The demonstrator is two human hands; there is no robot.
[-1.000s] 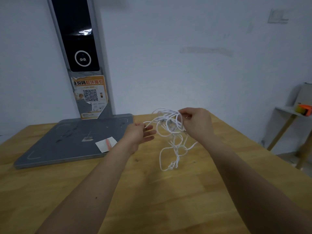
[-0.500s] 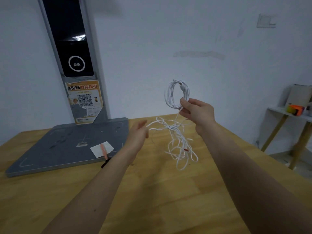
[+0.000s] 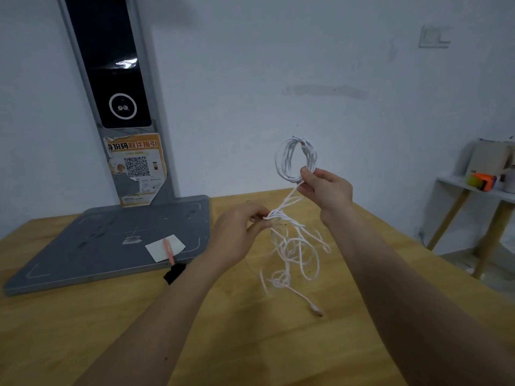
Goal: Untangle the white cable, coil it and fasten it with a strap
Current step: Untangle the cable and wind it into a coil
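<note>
My right hand (image 3: 326, 188) holds up a small round coil of the white cable (image 3: 295, 158), pinched at its lower edge between thumb and fingers. From there several strands run down and left to my left hand (image 3: 239, 232), whose fingertips pinch them. Below both hands a loose tangle of the same cable (image 3: 295, 254) hangs down, and its plug end (image 3: 316, 310) lies on the wooden table (image 3: 250, 344). A black strap-like piece (image 3: 174, 273) lies on the table by my left forearm, partly hidden by it.
A grey flat base (image 3: 97, 246) with an upright column (image 3: 117, 87) stands at the back left, carrying a white paper slip (image 3: 164, 247) and a pink pen (image 3: 168, 253). A small white side table (image 3: 473, 190) with an orange object stands at the right.
My right hand lifted the coiled part up off the tangle. My left hand, open half a second ago, has moved right and pinched the strands under the coil. The plug end dropped to the table.
</note>
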